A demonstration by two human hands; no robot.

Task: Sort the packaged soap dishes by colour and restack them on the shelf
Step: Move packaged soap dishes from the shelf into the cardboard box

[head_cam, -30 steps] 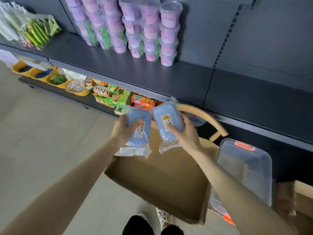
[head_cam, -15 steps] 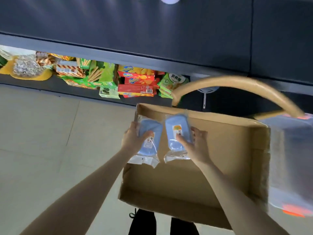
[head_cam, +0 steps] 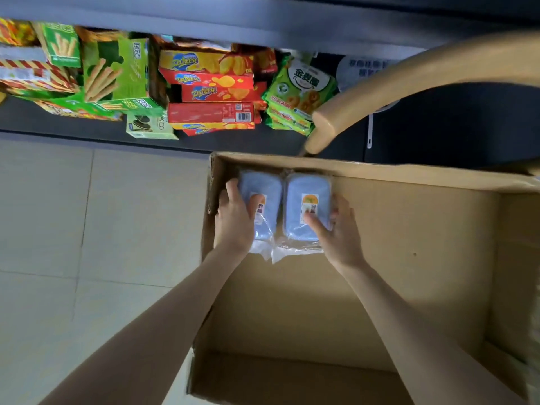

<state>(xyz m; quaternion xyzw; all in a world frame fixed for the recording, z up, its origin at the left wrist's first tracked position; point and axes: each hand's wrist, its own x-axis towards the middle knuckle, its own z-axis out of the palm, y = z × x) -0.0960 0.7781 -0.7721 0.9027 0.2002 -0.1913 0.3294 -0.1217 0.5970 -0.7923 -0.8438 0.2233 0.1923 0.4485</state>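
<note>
**Two hands at a cardboard box.** Two bare forearms [head_cam: 175, 317] enter from the lower edge, cut off by the frame. They reach into the open cardboard box [head_cam: 409, 258], whose near and right walls also run out of view.

In the box's far left corner, the left hand [head_cam: 233, 220] grips the left soap dish [head_cam: 264, 185]. Its thumb lies across the label and its fingers wrap the dish's outer side. The right hand [head_cam: 340, 232] grips the right soap dish [head_cam: 304, 185], thumb on the label and fingers curled round the outer edge.

Both dishes are blue, in clear wrappers, side by side and touching. Whether they rest on the box's floor cannot be told, and the label print is too small to read.

Left of the box lies pale tiled floor [head_cam: 87, 229]. Beyond the box's far wall a curved wooden bar [head_cam: 380, 83] arches over, cut off at right. Farther still, snack packs [head_cam: 210, 92] crowd a dark low shelf [head_cam: 58, 125] beneath a grey shelf edge [head_cam: 263, 21].
</note>
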